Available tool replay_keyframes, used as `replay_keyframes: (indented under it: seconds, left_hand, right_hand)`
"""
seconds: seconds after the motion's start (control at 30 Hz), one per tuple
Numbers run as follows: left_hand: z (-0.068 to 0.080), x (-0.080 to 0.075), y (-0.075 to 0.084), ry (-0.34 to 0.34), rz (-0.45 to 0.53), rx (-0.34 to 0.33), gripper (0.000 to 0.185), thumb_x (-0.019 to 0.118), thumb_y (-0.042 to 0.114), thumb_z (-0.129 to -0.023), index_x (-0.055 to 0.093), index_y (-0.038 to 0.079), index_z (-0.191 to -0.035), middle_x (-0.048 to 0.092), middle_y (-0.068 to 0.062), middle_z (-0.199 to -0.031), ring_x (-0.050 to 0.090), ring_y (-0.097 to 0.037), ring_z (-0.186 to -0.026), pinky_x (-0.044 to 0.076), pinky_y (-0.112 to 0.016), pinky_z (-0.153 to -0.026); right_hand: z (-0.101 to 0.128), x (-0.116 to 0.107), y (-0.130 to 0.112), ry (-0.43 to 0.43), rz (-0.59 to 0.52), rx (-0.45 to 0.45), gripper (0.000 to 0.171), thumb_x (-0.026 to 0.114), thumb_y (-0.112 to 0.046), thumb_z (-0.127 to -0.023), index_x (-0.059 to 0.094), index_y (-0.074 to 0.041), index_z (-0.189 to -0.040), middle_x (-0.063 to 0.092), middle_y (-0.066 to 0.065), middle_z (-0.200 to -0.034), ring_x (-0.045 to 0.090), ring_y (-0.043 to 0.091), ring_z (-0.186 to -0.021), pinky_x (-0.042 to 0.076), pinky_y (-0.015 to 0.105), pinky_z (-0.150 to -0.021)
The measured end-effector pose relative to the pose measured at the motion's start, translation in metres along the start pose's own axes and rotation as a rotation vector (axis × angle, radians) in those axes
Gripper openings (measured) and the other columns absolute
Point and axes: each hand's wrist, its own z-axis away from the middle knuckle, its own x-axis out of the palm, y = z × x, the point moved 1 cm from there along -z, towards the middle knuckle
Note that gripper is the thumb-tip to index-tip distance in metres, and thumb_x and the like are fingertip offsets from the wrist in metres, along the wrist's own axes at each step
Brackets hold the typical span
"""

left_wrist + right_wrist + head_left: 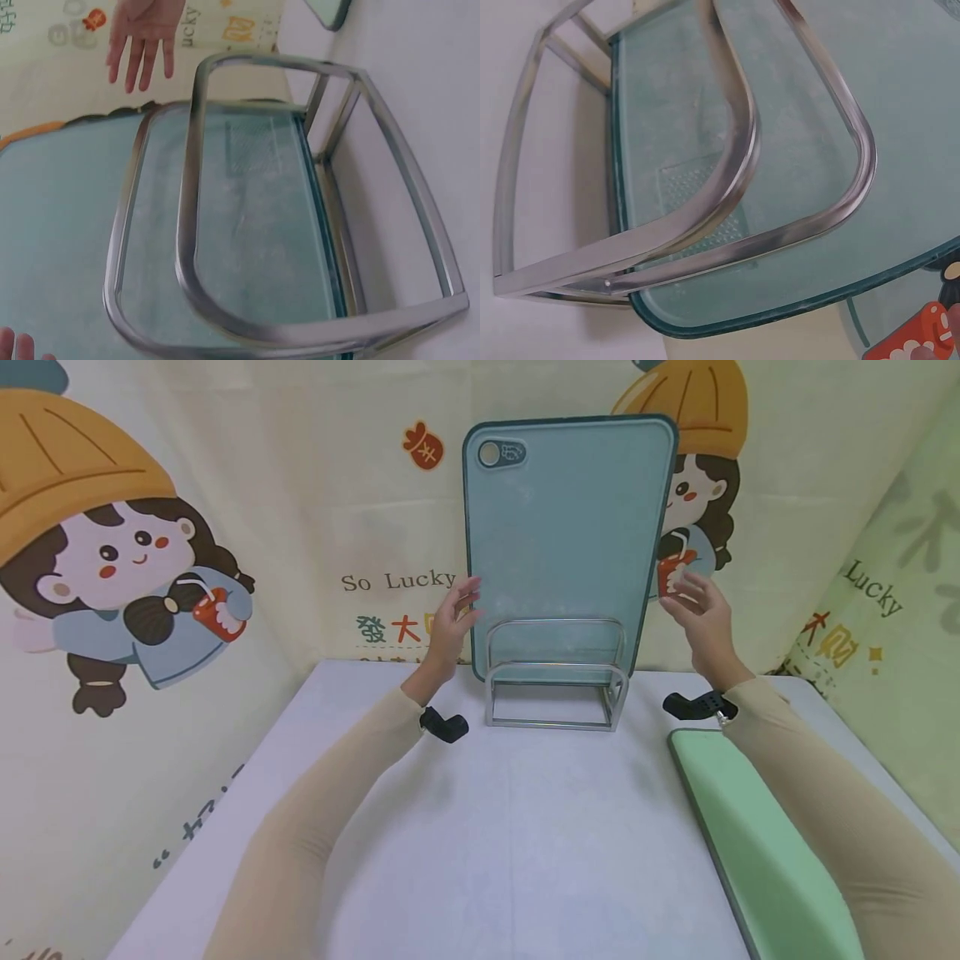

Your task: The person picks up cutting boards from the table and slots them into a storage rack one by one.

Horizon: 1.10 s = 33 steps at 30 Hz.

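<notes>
A translucent blue-green cutting board (562,543) with a hole near its upper left corner stands upright in a silver wire rack (551,724). My left hand (450,631) is at the board's left edge, fingers loosely bent and tips overlapping that edge; whether they touch it I cannot tell. Just off the right edge, my right hand (703,627) hangs in the air with relaxed fingers, holding nothing. In the left wrist view the right hand (148,37) appears with spread fingers beyond the rack (191,172). A textured patch on the board (810,135) shows through the rack's loops.
On the white table (495,843) a green board (765,860) with a dark edge lies at the right, partly under my right forearm. A printed cloth (315,468) with cartoon figures hangs behind the rack.
</notes>
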Motion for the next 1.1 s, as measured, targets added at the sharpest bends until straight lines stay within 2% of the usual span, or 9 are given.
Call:
replay_keyframes:
  seconds: [0.13, 0.23, 0.33, 0.43, 0.57, 0.73, 0.97, 1.1]
  left_hand:
    - [0.011, 0.01, 0.004, -0.053, -0.002, 0.029, 0.047, 0.044, -0.005, -0.093, 0.033, -0.011, -0.138, 0.032, -0.029, -0.145, 0.031, -0.044, -0.135, 0.027, -0.051, -0.114]
    - [0.016, 0.016, -0.001, -0.092, 0.019, 0.032, 0.046, 0.044, -0.006, -0.093, 0.034, -0.009, -0.138, 0.033, -0.028, -0.145, 0.032, -0.043, -0.134, 0.029, -0.05, -0.113]
    - [0.018, 0.021, -0.008, -0.116, 0.057, 0.014, 0.046, 0.046, -0.004, -0.094, 0.036, -0.007, -0.138, 0.036, -0.026, -0.144, 0.033, -0.042, -0.134, 0.03, -0.049, -0.113]
    - [0.022, 0.027, -0.012, -0.138, 0.063, 0.002, 0.046, 0.047, -0.002, -0.094, 0.037, -0.004, -0.139, 0.038, -0.022, -0.144, 0.036, -0.039, -0.134, 0.032, -0.049, -0.112]
    - [0.029, 0.035, -0.013, -0.175, 0.014, 0.01, 0.047, 0.048, 0.001, -0.094, 0.037, -0.002, -0.139, 0.041, -0.018, -0.143, 0.041, -0.032, -0.132, 0.037, -0.045, -0.11]
    - [0.039, 0.045, -0.016, -0.226, -0.025, 0.012, 0.046, 0.047, 0.002, -0.093, 0.039, -0.001, -0.138, 0.042, -0.017, -0.142, 0.044, -0.03, -0.13, 0.039, -0.037, -0.109]
    - [0.052, 0.06, -0.018, -0.333, -0.027, 0.0, 0.046, 0.048, 0.003, -0.094, 0.039, -0.001, -0.139, 0.043, -0.018, -0.142, 0.044, -0.033, -0.129, 0.037, -0.042, -0.11]
    - [0.059, 0.068, -0.022, -0.387, -0.043, -0.016, 0.046, 0.048, 0.004, -0.095, 0.038, -0.001, -0.139, 0.043, -0.018, -0.142, 0.043, -0.034, -0.129, 0.04, -0.039, -0.108]
  right_hand:
    - [0.01, -0.004, 0.002, -0.032, 0.003, -0.006, 0.061, 0.061, -0.029, -0.091, 0.033, -0.021, -0.144, 0.039, 0.011, -0.145, 0.042, 0.022, -0.132, 0.033, 0.033, -0.113]
    - [0.017, -0.006, 0.002, -0.07, 0.005, -0.01, 0.061, 0.061, -0.028, -0.091, 0.033, -0.019, -0.144, 0.037, 0.016, -0.145, 0.044, 0.019, -0.128, 0.039, 0.023, -0.107]
    - [0.024, -0.008, 0.002, -0.11, 0.043, -0.016, 0.062, 0.06, -0.029, -0.091, 0.032, -0.02, -0.145, 0.038, 0.017, -0.145, 0.048, 0.01, -0.12, 0.044, 0.011, -0.096]
    - [0.03, -0.012, 0.002, -0.15, 0.079, -0.024, 0.061, 0.059, -0.03, -0.092, 0.032, -0.019, -0.145, 0.042, 0.013, -0.142, 0.051, -0.001, -0.111, 0.046, 0.006, -0.087]
    - [0.038, -0.018, 0.003, -0.207, 0.086, -0.028, 0.057, 0.058, -0.027, -0.092, 0.034, -0.016, -0.143, 0.054, -0.002, -0.128, 0.054, -0.009, -0.102, 0.045, 0.002, -0.081]
    - [0.047, -0.021, 0.005, -0.268, 0.165, -0.056, 0.053, 0.057, -0.027, -0.094, 0.039, -0.014, -0.141, 0.057, -0.018, -0.117, 0.055, -0.013, -0.1, 0.044, 0.001, -0.081]
    - [0.057, -0.025, 0.011, -0.346, 0.196, -0.1, 0.044, 0.055, -0.019, -0.095, 0.045, -0.012, -0.137, 0.058, -0.025, -0.113, 0.057, -0.011, -0.102, 0.044, 0.003, -0.083]
    - [0.063, -0.025, 0.016, -0.366, 0.236, -0.086, 0.045, 0.056, -0.021, -0.094, 0.045, -0.015, -0.137, 0.058, -0.021, -0.119, 0.057, -0.008, -0.106, 0.043, 0.003, -0.084]
